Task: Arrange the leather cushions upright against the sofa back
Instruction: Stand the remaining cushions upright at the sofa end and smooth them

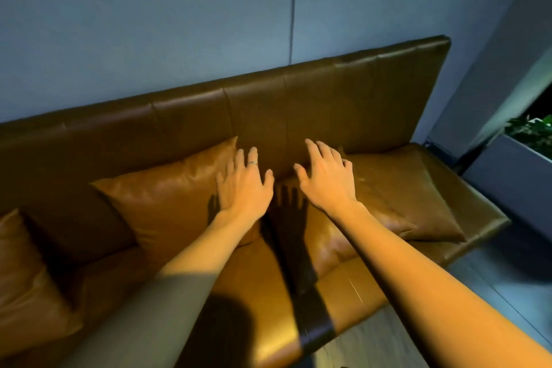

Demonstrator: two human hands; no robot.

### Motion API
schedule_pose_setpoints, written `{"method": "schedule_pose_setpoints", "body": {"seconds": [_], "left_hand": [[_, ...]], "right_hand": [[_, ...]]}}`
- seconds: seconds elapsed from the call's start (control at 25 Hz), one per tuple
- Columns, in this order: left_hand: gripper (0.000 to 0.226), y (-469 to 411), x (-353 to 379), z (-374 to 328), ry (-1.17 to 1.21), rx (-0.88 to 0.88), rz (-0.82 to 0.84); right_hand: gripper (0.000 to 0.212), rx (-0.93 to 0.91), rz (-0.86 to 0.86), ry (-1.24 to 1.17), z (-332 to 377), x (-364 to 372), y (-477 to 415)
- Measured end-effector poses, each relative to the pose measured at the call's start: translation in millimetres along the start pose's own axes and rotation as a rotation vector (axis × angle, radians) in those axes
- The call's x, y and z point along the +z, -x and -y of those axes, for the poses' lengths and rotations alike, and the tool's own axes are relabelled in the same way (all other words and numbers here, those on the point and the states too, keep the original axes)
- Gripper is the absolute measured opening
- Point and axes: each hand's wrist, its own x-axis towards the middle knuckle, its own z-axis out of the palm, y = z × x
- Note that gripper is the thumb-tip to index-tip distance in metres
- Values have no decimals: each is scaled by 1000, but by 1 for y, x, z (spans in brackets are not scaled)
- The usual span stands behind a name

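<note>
A brown leather sofa has a tall back [328,98] and a seat [263,284]. A tan leather cushion [161,203] leans against the back at centre left. My left hand [243,185] is spread flat over its right edge, holding nothing. A second tan cushion [394,197] lies tilted on the seat at the right. My right hand [324,176] hovers with fingers apart over its left part; whether it touches is unclear. A third cushion [27,287] shows at the left edge, partly cut off.
A pale blue wall [179,24] rises behind the sofa. A grey planter [513,176] with green leaves stands to the right of the sofa's end. Grey floor [493,293] shows at the lower right.
</note>
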Motion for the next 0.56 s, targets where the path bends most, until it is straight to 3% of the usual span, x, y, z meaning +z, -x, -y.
{"method": "schedule_pose_setpoints", "body": {"seconds": [0.12, 0.32, 0.56], "left_hand": [[63, -15, 58, -39, 54, -56, 94], [67, -54, 154, -84, 239, -366, 254], [78, -94, 242, -112, 408, -668, 301]], "right_hand": [[63, 55, 75, -25, -71, 16, -14], [63, 122, 267, -123, -186, 62, -55], [66, 253, 429, -126, -290, 121, -106]]}}
